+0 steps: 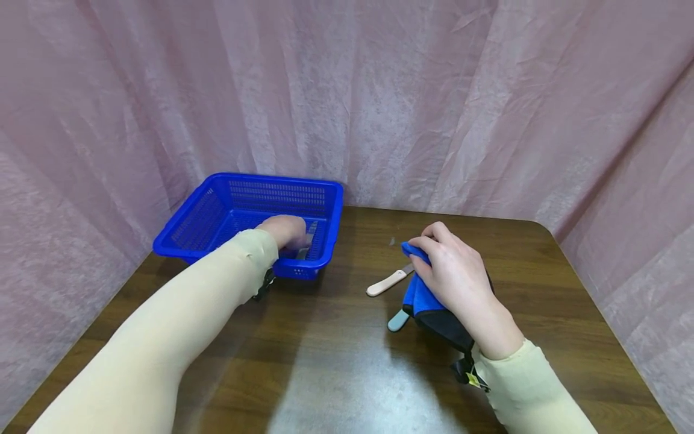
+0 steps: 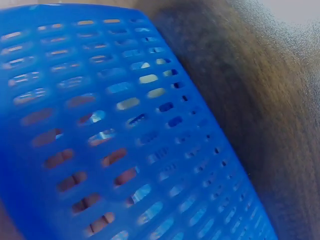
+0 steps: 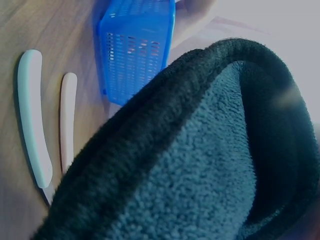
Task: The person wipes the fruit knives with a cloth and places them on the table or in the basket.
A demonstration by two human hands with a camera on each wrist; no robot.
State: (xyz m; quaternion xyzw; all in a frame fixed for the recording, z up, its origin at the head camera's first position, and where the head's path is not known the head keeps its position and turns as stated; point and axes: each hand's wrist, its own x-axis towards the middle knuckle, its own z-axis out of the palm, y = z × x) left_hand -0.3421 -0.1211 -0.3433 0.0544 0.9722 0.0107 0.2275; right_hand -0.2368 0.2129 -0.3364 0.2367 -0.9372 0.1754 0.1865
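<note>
your left sleeve [image 1: 135,355], pale yellow, lies nearest, stretching from the near left toward the blue basket [image 1: 276,191] at the far left of the wooden table [image 1: 336,337], by the pink curtain [image 1: 336,102]. your left hand [image 1: 284,230] is down inside the basket's right part, just beside a greyish thing [image 1: 308,242] too blurred to name; the fingers are blurred and mostly hidden, so you cannot tell whether they grip anything. on the right, your right hand [image 1: 455,268] has thumb and fingers clamped on a black-edged blue cloth [image 1: 420,295]. the cream-handled knife [image 1: 386,283] lies just left of the cloth, which partly hides its blade; nearer to you, the pale green-handled knife [image 1: 398,320] shows its handle, and the right wrist view catches some blade.
</note>
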